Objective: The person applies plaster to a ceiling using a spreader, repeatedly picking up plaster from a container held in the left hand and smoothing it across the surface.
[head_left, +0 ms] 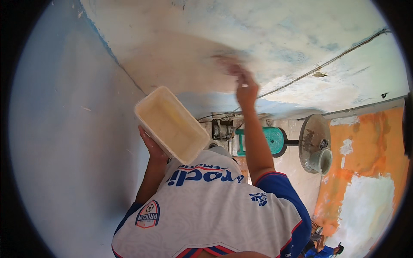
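the cream tub (172, 127) sits in the left hand (154, 145), which cups its side, likely to keep the open top within reach. farther out and rightward, the right hand (247, 89) is raised before the patchy wall (172, 58); blurred, so i cannot tell whether it pinches anything. beyond, lower right, is a green stool (272, 138).

From your head, the left camera of a side-by-side fisheye pair looks down over your left hand (155, 148) and right hand (247, 91). Your shirt (195, 208) sits nearest, the pale wall (284, 32) lies farther ahead, and the orange wall (370, 142) reaches into view far off to the right.
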